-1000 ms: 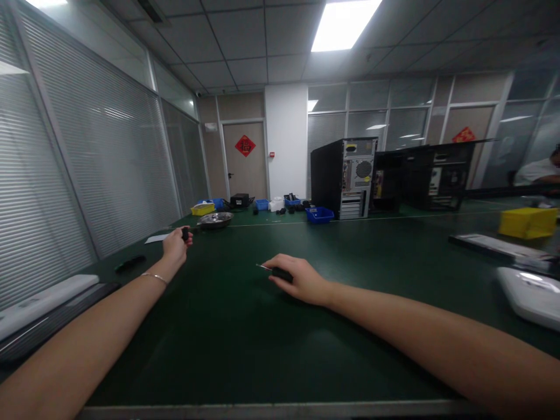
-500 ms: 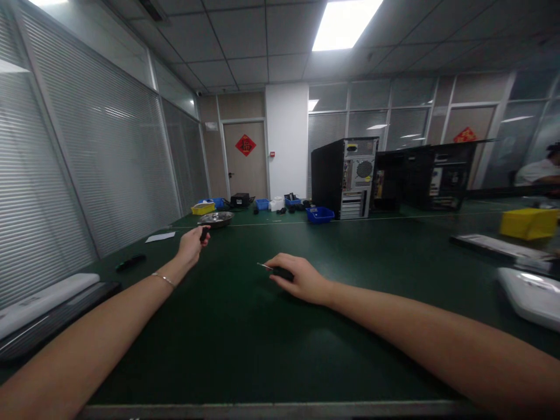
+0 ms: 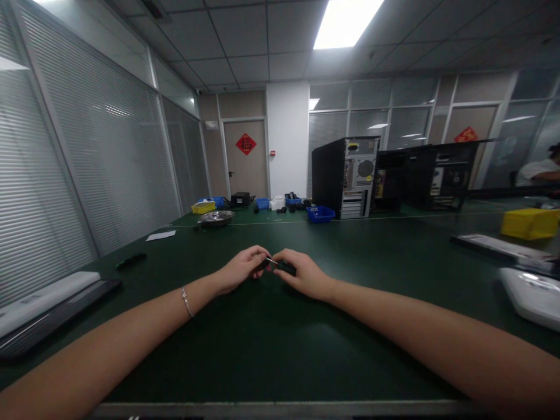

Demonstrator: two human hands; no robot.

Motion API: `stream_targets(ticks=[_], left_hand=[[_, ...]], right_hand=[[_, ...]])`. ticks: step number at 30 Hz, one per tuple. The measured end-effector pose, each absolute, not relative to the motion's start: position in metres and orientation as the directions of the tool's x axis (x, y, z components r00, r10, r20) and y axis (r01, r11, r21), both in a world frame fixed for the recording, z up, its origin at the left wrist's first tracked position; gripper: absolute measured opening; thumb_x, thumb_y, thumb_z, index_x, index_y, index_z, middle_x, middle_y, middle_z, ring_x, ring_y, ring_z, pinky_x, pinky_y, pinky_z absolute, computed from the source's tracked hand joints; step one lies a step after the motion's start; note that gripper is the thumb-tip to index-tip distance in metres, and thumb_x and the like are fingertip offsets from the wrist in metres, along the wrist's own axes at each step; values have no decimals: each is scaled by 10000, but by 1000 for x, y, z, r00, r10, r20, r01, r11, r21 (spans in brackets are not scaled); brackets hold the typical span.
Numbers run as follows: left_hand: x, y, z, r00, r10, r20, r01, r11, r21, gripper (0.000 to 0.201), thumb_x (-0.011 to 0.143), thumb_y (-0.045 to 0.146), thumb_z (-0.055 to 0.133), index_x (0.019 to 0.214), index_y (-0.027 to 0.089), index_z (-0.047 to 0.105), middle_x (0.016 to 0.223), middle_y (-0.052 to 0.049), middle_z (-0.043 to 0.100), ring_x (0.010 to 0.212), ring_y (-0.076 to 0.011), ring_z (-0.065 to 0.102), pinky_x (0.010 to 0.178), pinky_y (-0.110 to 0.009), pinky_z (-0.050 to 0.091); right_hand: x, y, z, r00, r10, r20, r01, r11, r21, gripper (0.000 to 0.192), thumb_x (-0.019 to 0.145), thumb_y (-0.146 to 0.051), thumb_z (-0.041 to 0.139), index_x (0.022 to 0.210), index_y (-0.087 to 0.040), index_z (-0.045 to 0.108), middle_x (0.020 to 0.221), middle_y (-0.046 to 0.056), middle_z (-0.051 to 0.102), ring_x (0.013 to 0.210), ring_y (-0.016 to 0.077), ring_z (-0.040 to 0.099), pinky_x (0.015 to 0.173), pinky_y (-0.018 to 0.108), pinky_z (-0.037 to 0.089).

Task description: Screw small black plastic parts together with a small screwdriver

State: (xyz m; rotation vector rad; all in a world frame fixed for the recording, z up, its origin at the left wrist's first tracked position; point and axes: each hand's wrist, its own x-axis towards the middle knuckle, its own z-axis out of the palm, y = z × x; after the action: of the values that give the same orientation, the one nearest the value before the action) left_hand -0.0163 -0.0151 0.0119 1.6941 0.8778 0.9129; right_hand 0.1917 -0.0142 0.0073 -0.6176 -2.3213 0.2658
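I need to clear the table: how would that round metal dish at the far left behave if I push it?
The metal dish looks shallow and wide, so it should slide on the green table rather than tip. Its shiny thin look suggests it is light and stiff.

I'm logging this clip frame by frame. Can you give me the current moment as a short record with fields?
setting: long green worktable in an office
left hand: left hand pinches a small black piece
right hand: right hand grips a black part with a thin metal tip
contact: the two hands meet at mid-table, parts nearly touching
far end: metal bowl, blue bin, computer tower
right side: yellow bin
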Motion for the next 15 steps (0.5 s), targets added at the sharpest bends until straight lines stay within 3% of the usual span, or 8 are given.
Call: stream_targets(ticks=[7, 15], left_hand=[[-25, -14, 17, 277, 937, 210, 283, -289, 915, 341, 817, 408, 494, 976, 136, 626, 875, -64, 587, 672, -131, 496, 598, -246, 393], [-21, -23, 19, 529, 832, 167, 456, -444, 771, 308, 823, 388, 492, 958, 167, 658, 940, -58, 642, 879, -192, 571, 779, -303, 421]], right_hand=[[191, -13, 8, -582, 588, 561, 450, 808, -380, 222, 855, -283, 506, 1045, -184, 562, 969, 57, 601, 853, 176, 561, 745, 297, 452], [198, -11, 11, -560, 641, 525, 509, 766, -393, 215, 858, -277, 502, 1039, -187, 575, 969, 60, 607, 877, 181, 558, 747, 292, 450]])
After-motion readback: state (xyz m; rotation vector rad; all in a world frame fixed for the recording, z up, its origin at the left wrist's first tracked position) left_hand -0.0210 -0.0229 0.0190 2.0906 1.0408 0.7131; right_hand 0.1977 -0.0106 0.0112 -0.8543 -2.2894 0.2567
